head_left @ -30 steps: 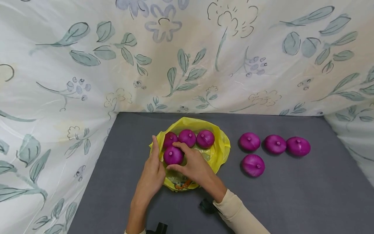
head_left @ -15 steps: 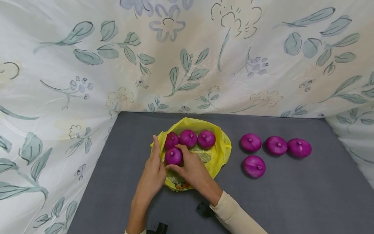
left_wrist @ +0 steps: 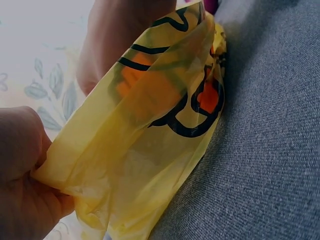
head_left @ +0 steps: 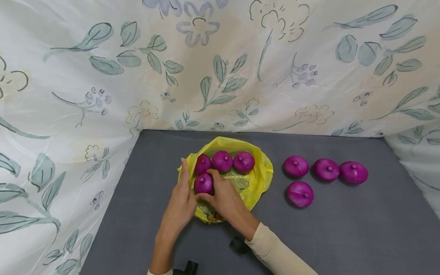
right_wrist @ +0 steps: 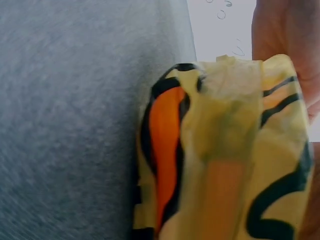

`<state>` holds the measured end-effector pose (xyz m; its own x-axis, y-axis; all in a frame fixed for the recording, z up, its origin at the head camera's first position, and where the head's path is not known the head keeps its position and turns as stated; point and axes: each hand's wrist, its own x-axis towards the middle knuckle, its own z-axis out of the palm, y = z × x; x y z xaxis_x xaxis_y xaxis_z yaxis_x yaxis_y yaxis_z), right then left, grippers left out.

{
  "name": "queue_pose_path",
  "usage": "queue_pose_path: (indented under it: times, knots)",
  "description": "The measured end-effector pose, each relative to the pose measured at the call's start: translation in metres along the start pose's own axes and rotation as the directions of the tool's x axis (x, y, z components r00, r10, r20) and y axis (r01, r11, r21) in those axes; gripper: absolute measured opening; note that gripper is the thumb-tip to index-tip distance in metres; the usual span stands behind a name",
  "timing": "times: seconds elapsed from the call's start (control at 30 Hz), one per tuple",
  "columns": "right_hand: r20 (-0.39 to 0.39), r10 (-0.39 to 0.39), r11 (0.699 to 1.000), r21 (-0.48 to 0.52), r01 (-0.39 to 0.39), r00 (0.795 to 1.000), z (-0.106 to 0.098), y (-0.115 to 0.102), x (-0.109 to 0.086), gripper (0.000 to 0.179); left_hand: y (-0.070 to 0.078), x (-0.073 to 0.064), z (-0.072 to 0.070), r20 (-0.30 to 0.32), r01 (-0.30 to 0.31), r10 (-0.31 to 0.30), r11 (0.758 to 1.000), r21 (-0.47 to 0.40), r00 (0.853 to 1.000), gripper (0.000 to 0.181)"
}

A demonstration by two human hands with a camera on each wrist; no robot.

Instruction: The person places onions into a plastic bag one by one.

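A yellow plastic bag (head_left: 261, 175) stands on the dark grey table with its mouth spread wide. Three purple onions (head_left: 222, 162) sit inside along its far side. My right hand (head_left: 228, 200) reaches over the near rim and holds another onion (head_left: 203, 184) between thumb and fingers, in the bag's left part. At the left rim is my left hand (head_left: 178, 208), fingers pointing up along the bag; in the left wrist view it pinches the plastic edge. The right wrist view shows mostly the bag's printed outer wall (right_wrist: 225, 200), which hides the held onion there.
To the right of the bag, several more onions (head_left: 325, 170) lie on the grey tabletop (head_left: 361, 225), three in a row and one nearer the front. A floral cloth (head_left: 220, 76) hangs behind the table and along its sides.
The right hand and its onion have shifted very slightly left inside the bag. The left hand keeps its place at the rim; the whole view has moved a little.
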<state>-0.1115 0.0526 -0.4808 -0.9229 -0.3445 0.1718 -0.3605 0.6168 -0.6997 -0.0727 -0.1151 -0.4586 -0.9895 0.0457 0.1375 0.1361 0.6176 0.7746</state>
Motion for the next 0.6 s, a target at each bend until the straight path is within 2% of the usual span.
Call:
queue_pose_path:
  times: [0.33, 0.6]
  knots:
    - [0.042, 0.025, 0.999, -0.027, -0.024, 0.999, -0.009, -0.003, -0.005, 0.089, 0.0, 0.0, 0.001, -0.008, -0.032, 0.032, 0.999, 0.019, 0.999, 0.094]
    - [0.038, 0.026, 0.999, -0.019, -0.026, 0.999, -0.023, -0.008, -0.008, 0.087, 0.0, 0.003, 0.003, 0.002, -0.047, 0.047, 0.999, 0.004, 0.999, 0.094]
